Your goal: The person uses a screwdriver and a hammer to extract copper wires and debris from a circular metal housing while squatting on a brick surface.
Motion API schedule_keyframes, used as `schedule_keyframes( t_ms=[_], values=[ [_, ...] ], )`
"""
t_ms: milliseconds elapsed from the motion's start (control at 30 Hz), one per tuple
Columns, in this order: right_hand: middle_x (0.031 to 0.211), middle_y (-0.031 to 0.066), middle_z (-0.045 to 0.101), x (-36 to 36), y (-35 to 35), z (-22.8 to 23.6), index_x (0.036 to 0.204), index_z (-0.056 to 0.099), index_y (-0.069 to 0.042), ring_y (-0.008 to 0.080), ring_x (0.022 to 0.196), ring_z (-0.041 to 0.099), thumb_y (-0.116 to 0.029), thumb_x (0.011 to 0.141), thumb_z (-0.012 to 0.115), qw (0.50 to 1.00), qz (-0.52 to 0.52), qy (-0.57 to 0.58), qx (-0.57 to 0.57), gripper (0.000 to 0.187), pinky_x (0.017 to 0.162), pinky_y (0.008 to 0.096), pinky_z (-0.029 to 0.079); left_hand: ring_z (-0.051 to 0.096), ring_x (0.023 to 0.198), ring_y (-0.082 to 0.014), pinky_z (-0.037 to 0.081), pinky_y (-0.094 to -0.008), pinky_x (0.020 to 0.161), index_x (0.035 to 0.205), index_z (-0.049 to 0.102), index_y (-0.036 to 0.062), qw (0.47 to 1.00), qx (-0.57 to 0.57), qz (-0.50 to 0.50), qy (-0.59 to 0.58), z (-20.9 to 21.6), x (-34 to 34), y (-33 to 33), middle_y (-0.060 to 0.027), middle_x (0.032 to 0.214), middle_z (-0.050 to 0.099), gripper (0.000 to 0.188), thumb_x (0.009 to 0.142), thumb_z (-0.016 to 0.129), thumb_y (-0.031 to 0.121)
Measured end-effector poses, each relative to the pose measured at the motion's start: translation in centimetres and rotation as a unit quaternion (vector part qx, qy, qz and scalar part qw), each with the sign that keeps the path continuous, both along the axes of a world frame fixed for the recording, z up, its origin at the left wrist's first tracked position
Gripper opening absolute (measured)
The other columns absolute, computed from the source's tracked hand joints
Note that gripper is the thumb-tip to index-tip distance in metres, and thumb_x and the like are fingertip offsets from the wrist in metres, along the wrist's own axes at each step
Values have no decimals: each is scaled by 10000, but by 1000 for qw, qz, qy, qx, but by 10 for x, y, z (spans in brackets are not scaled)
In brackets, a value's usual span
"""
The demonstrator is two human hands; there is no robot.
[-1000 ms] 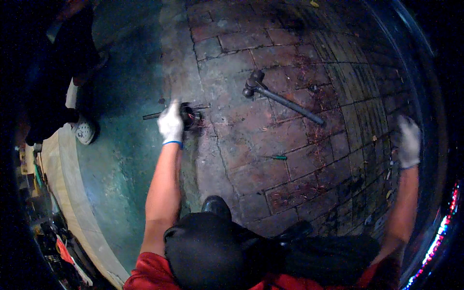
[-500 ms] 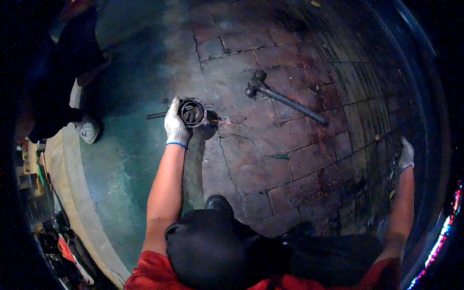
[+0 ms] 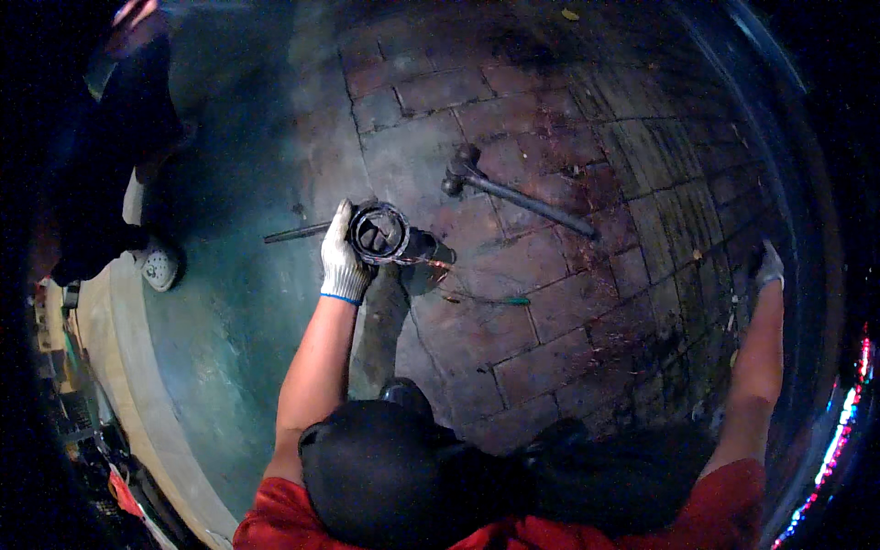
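My left hand [image 3: 337, 247], in a white knitted glove with a blue cuff edge, grips a round, dark metal part [image 3: 403, 240]. It is hollow and ring-shaped, with copper-coloured wires [image 3: 438, 264] at its right side. A dark rod [image 3: 298, 233] sticks out to the left behind this hand; whether it touches the part is unclear. My right hand [image 3: 772, 266], also gloved, reaches out at the far right edge. It is dim and blurred there, so its fingers and anything in them cannot be made out. A hammer [image 3: 527, 202] with a dark head lies on the paving beyond the part.
Brick paving [image 3: 568, 321] meets a smooth greenish floor [image 3: 220, 348] on the left. A small green object [image 3: 518, 301] lies on the bricks. At the upper left another person's shoe [image 3: 159, 266] shows. Assorted items [image 3: 119, 477] crowd the lower left edge.
My left hand has carried the round part rightward, nearer the hammer. My right arm has stretched farther forward at the right edge. The whole view has shifted slightly.
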State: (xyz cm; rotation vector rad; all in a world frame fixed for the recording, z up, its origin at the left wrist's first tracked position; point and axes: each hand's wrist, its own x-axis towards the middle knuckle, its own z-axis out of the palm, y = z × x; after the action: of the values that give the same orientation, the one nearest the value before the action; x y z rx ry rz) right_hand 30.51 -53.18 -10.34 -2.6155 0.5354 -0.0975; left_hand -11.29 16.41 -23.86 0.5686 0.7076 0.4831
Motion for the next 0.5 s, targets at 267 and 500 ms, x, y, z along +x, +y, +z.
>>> schedule_keyframes(
  t_ms=[267, 500],
  values=[
    [1231, 128, 611, -84, -113, -27, 1220, 587, 59, 211, 1098, 554, -342, 906, 613, 990, -90, -57, 98, 511, 953, 325, 417, 605, 923, -219, 532, -371, 771, 1073, 648, 74, 994, -6, 108, 5, -6, -22, 34, -80, 1036, 660, 411, 913, 576, 446],
    [1172, 176, 625, -152, 261, 57, 1185, 600, 52, 268, 1051, 589, -370, 890, 620, 948, 301, -91, 51, 515, 922, 343, 446, 632, 861, -258, 536, -353, 747, 1136, 620, 22, 998, -44, 43, -29, 12, -6, 7, -127, 1069, 659, 421, 958, 514, 389]
  ],
)
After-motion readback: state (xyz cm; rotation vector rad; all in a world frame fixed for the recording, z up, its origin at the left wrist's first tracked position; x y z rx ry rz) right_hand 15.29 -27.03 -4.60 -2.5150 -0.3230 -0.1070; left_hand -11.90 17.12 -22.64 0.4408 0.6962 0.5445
